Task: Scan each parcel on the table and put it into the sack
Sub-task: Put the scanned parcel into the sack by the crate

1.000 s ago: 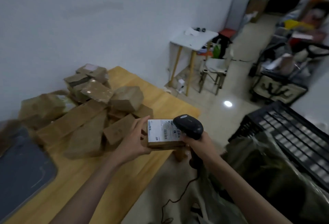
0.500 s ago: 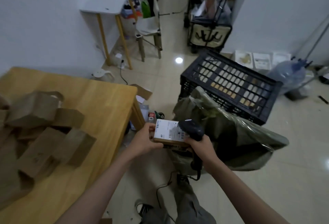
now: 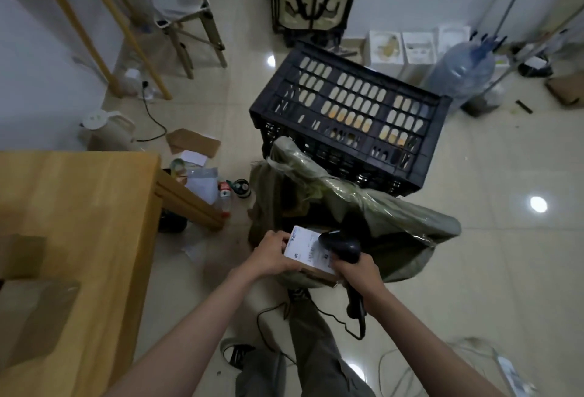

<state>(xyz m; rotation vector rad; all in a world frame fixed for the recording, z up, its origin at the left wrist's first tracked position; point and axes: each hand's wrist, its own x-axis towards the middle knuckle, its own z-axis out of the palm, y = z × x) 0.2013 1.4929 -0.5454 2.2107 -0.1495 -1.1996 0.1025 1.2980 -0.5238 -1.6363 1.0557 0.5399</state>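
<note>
Parcel (image 3: 308, 253), label up, gripped by left hand (image 3: 271, 254); right hand (image 3: 357, 273) gripped scanner (image 3: 343, 246); sack (image 3: 363, 207) mouth at 12 o'clock, just beyond.

- Two hands: left hand (image 3: 271, 254), right hand (image 3: 358, 272).
- One labelled parcel (image 3: 308, 253), held.
- One scanner (image 3: 343, 246).
- One green sack (image 3: 363, 207).
- One black crate (image 3: 350, 115).
- Seemingly two brown parcels (image 3: 34, 317) on the wooden surface (image 3: 94, 200), blurred at the frame edge.
- One water jug (image 3: 459, 71).
</note>
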